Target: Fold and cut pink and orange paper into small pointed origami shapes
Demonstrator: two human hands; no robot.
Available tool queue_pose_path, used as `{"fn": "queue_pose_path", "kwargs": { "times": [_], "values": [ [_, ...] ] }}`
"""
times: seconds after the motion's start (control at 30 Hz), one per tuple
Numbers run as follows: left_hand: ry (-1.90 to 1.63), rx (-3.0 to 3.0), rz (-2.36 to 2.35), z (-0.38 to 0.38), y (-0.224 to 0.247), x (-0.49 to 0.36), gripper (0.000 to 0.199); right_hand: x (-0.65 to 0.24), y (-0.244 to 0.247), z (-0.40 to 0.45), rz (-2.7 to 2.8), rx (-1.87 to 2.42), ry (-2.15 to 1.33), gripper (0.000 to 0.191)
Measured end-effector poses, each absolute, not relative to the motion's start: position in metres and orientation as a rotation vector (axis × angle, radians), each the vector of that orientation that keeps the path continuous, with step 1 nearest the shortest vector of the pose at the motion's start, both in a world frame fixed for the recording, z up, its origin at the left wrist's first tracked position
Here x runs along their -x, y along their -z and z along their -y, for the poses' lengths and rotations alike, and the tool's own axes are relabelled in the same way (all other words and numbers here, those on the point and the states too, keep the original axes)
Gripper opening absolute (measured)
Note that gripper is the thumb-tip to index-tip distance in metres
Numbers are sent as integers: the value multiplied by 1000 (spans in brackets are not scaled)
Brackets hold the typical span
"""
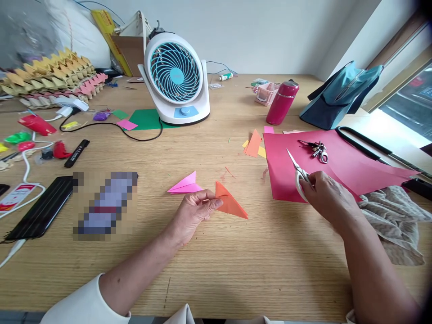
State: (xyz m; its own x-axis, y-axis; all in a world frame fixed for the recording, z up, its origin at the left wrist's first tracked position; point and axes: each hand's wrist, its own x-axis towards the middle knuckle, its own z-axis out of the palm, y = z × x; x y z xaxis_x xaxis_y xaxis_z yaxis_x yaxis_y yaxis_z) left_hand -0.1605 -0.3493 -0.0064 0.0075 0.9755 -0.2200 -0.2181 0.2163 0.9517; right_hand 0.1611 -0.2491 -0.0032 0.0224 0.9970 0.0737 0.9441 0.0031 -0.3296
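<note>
Between the thumb and fingers of my left hand (194,211) is a folded orange paper (232,203), pointed at its right end. A folded pink paper (185,184) lies on the table just beyond that hand. My right hand (327,195) is closed on the white handles of a pair of scissors (299,173), whose blades point away and to the left. The scissors are over a large red sheet of paper (286,148), and I cannot tell if they touch it. Part of the handles is hidden by my fingers.
A white fan (184,108) stands at the back. Orange and yellow paper pieces (254,144) lie left of the red sheet. Keys (319,150) rest on it. Behind are a pink flask (281,103) and a teal bag (337,99). A grey cloth (394,220) is at right.
</note>
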Motion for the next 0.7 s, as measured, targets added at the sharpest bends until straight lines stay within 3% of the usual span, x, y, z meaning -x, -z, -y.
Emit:
{"fn": "queue_pose_path", "kwargs": {
  "times": [0.07,0.2,0.3,0.43,0.7],
  "values": [
    [-1140,-862,-1158,349,7,161,33,-147,-1,256,1914,1847,-490,28],
    [-1122,-856,-1171,350,7,158,33,-106,-12,278,1665,1366,-1321,43],
    [-1101,-902,-1212,352,4,152,33,-78,-14,295,1512,1233,-1652,41],
    [-1071,-941,-1214,355,3,145,34,-55,-3,312,1432,1072,-1859,46],
    [-1081,-1142,-1276,359,2,146,37,-47,16,324,1386,1003,-1891,35]
  ]
}}
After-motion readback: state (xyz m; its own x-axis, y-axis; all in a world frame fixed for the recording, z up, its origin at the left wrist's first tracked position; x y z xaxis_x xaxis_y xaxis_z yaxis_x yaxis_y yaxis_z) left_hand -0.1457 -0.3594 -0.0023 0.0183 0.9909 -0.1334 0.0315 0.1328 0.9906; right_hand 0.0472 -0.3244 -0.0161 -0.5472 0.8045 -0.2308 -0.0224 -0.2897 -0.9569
